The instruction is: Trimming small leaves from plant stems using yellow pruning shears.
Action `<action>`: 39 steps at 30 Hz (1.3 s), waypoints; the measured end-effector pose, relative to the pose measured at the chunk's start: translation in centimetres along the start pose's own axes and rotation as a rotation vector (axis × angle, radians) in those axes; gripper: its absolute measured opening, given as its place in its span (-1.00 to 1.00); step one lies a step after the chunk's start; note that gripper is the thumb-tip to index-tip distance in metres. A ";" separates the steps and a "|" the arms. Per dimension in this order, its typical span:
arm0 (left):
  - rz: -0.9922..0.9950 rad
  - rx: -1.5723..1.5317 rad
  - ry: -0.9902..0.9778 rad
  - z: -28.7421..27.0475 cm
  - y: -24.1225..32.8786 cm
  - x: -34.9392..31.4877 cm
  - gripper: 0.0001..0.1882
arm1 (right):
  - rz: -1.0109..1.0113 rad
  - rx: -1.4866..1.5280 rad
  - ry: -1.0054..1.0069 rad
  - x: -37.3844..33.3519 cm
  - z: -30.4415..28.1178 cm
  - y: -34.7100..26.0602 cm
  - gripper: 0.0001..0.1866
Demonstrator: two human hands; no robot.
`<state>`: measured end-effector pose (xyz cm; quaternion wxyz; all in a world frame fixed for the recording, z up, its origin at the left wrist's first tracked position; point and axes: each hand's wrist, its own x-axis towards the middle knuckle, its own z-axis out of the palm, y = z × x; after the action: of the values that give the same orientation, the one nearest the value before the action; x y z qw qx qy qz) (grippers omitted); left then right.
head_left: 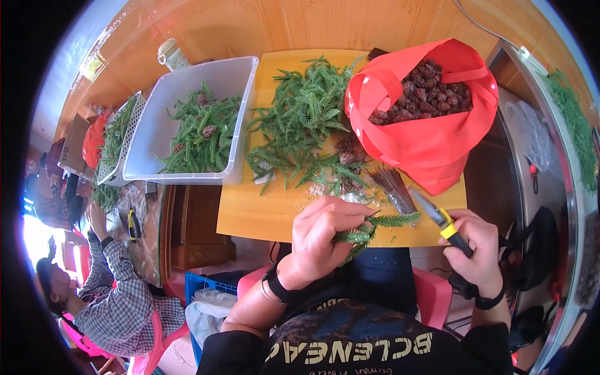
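Over the near edge of the yellow table (256,215), my left hand (317,234) pinches a green artificial pine sprig (369,232), its needles pointing right. My right hand (476,249) is closed around the yellow-and-black handles of long-nosed pliers (445,224), whose jaws point up and left, apart from the sprig. A bundle of thin dark wires (391,186) lies just beyond. Behind my left hand spreads a heap of green sprigs (297,115), with a few loose pine cones (349,152) at its right side. A red bag (431,147) full of brown pine cones (422,94) stands at the far right.
A translucent bin (144,169) holding sprigs with cones stands at the table's left. Further left, a co-worker in a checked shirt (128,306) sits at another table with pliers (132,224) and a white basket (112,178). A blue crate (194,287) stands by my left arm.
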<state>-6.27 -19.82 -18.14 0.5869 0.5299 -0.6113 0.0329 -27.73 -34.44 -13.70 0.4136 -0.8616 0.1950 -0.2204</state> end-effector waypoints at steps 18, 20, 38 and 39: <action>-0.003 0.000 0.019 -0.5 0.5 0.1 -0.67 | -0.379 -0.315 -0.051 1.6 0.1 -0.4 -0.75; -0.012 -0.013 0.017 -0.4 0.5 0.0 -0.67 | -0.377 -0.303 -0.023 1.5 0.4 -0.1 -0.75; -0.006 -0.034 -0.007 -0.5 0.3 0.1 -0.66 | -0.396 -0.255 -0.023 2.0 0.6 0.2 -0.77; -0.002 -0.028 -0.004 -0.4 0.3 0.1 -0.67 | -0.394 -0.256 -0.026 1.9 0.6 0.2 -0.78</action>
<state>-6.12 -19.51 -17.76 0.5929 0.5223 -0.6125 0.0227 -25.86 -35.15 -13.78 0.2526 -0.9312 0.0439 -0.2591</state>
